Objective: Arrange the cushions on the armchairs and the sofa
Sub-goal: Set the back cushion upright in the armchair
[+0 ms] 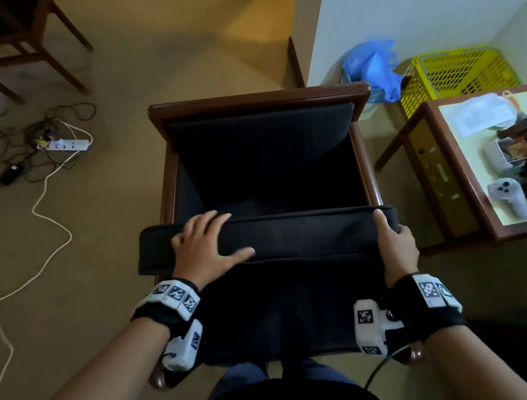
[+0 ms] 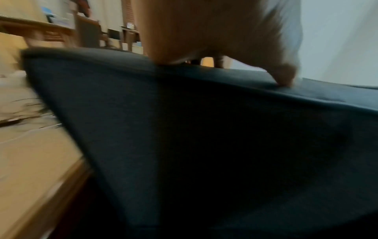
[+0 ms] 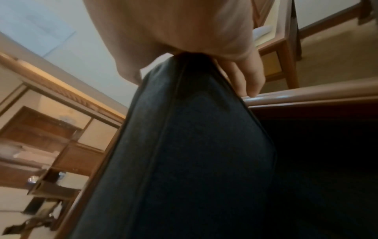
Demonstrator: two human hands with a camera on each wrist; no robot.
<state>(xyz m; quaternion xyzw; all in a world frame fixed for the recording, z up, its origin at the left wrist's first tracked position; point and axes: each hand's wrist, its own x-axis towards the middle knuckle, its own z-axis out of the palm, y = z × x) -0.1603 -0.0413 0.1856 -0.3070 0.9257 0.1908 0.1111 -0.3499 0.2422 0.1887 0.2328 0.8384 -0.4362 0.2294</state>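
Note:
A dark cushion (image 1: 306,237) stands on edge across the front of a wooden armchair (image 1: 257,101) with a dark padded back and no seat cushion in place. My left hand (image 1: 209,245) lies flat with spread fingers on the cushion's upper edge near its left end. My right hand (image 1: 395,243) grips the cushion's right end, thumb on top and fingers curled behind. In the left wrist view the cushion (image 2: 204,137) fills the frame under my left hand (image 2: 214,40). The right wrist view shows the cushion's piped edge (image 3: 184,145) pinched by my right hand (image 3: 204,40).
A wooden side table (image 1: 478,224) with a game controller (image 1: 508,199) and papers stands right of the armchair. Behind it are a yellow basket (image 1: 454,77) and a blue plastic bag (image 1: 371,68). A power strip (image 1: 68,145) and cables lie on the carpet at left.

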